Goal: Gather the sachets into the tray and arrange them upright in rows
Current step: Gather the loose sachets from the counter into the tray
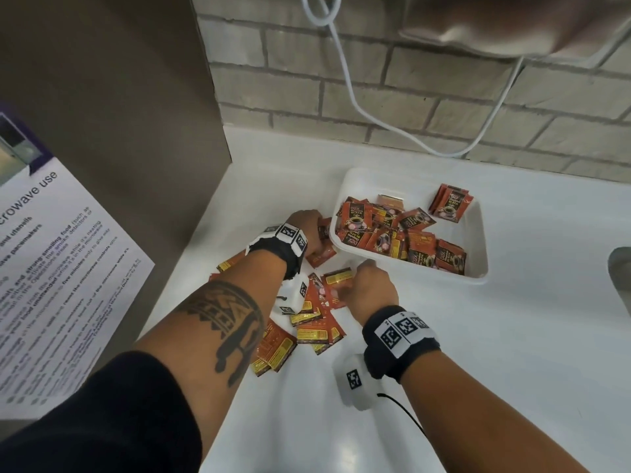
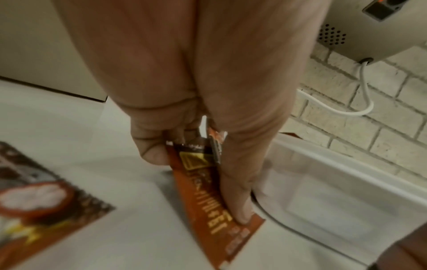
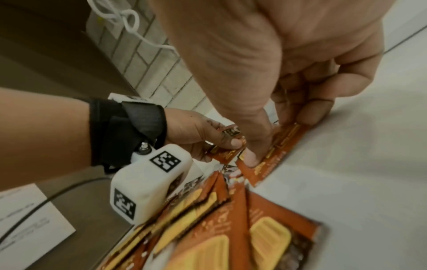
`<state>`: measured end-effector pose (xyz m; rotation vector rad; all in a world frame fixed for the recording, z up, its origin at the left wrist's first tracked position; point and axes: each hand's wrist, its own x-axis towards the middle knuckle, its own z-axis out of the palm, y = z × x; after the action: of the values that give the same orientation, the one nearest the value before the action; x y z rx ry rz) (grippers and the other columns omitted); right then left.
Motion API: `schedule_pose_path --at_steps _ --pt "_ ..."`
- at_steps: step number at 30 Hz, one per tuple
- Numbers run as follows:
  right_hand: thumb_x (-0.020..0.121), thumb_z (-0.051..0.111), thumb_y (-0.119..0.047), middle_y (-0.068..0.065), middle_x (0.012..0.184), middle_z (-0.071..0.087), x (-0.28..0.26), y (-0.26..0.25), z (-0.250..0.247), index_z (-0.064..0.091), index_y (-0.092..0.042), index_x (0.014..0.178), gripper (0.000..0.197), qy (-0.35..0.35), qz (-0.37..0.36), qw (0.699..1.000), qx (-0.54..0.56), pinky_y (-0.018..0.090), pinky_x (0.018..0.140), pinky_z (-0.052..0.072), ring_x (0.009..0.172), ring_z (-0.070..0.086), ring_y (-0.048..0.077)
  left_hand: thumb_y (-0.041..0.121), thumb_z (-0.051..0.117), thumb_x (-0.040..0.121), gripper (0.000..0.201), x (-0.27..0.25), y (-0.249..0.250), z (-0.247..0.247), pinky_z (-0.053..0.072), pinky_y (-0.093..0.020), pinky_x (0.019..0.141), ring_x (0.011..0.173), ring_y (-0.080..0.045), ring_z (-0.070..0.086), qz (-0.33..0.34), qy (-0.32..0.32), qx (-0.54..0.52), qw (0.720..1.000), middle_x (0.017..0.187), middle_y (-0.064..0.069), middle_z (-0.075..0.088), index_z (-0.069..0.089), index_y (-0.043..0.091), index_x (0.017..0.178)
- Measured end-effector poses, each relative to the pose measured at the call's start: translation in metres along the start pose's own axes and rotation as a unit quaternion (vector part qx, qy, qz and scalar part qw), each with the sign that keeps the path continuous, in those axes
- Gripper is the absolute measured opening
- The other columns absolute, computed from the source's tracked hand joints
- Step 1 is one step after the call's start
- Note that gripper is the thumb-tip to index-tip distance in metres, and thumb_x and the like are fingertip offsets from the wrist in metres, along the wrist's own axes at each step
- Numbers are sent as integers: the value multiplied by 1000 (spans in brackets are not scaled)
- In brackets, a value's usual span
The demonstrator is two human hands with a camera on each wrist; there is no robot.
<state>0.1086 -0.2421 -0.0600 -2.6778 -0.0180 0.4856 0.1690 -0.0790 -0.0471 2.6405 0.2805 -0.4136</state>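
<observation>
Both hands hold sachets: your left hand pinches one against the tray's near-left corner, your right hand grips another just beside the loose pile on the white surface; more lie jumbled in the tray

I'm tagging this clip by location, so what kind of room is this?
Probably a shared kitchenette or office break room: a posted notice on microwave use, a white counter against a brick wall, and a tray of coffee sachets. What may be a sink edge shows at far right.
</observation>
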Motion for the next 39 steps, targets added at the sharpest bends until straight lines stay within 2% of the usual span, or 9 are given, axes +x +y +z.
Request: schedule_pose_path --at_steps 4,9,12,15,20,24,28,34,39 --pt "87 74 -29 6 107 71 4 3 -3 65 -12 108 28 -20 -19 1000 -11 31 85 54 97 67 24 25 82 81 33 -6 -4 -9 45 -29 75 94 -28 66 -10 -4 -6 1000 107 -10 71 63 9 103" --pt "91 68 -21 0 89 71 -5 5 -21 67 -16 88 7 -6 -81 995 61 24 68 42 85 66 20 21 80 81 47 -27 -26 -46 45 -30 82 106 -28 61 -29 56 -68 996 118 -8 65 58 8 121" --pt "88 74 -20 -8 81 62 -17 -4 -36 64 -18 85 11 -24 -141 980 135 21 62 39 78 61 15 22 86 76 51 -52 -50 -70 45 -31 84 102 -24 60 -47 81 -101 991 112 -4 65 59 12 118" --pt "81 82 -27 1 103 61 -24 -19 -40 69 -15 95 22 -103 -193 970 104 28 73 42 91 61 21 20 88 73 48 -79 -75 -75 54 -41 91 97 -25 65 -72 53 -97 991 107 -4 69 62 12 113" --pt "75 86 -34 5 91 57 -29 -41 -10 51 -34 64 37 -188 -241 952 -23 21 56 37 66 54 12 14 86 74 66 -107 -102 -54 53 -40 92 105 -27 64 -113 4 -45 993 120 -7 65 55 13 132" --pt "76 85 -31 4 111 39 -33 -49 10 59 -22 90 31 -148 -217 961 -83 37 79 56 91 59 23 15 83 79 83 -113 -115 -29 45 -34 102 126 -29 55 -119 18 2 993 143 -12 54 40 11 150" --pt "75 83 -35 5 124 42 -32 -50 19 57 -19 116 51 -100 -203 967 -117 47 94 49 116 41 29 30 88 72 79 -115 -124 -17 42 -39 110 123 -30 49 -136 26 -1 990 137 -12 44 51 19 141" --pt "75 83 -25 7 127 49 -29 -55 21 44 -16 129 66 -75 -202 973 -85 45 93 48 115 48 30 26 91 68 84 -112 -120 -19 44 -45 108 121 -32 52 -139 27 -13 990 136 -12 44 49 19 141" --pt "79 78 -12 7 119 55 -25 -52 16 43 -19 128 60 -56 -203 977 46 39 87 55 101 63 26 17 89 72 76 -110 -118 -17 50 -37 98 114 -28 60 -137 58 -74 986 127 -9 59 49 16 136"
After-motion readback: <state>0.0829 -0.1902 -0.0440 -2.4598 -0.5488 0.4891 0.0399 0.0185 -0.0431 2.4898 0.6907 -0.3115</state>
